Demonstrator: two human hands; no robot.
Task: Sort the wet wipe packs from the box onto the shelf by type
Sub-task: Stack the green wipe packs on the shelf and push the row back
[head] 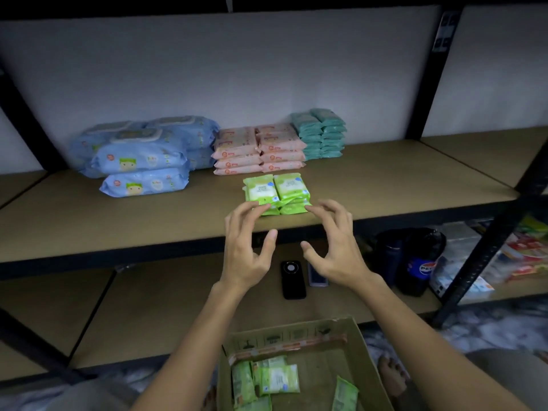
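Both hands, left hand [247, 247] and right hand [335, 247], spread and holding nothing at near edge of green packs [275, 193] on shelf [385, 185]; more in box [350, 345]; risk: careless nudge toppling stack.

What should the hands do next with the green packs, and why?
Probably reach down into the cardboard box for another green pack. Both the left hand and right hand hold nothing, fingers at the green stack on the shelf, while loose green packs lie in the box.
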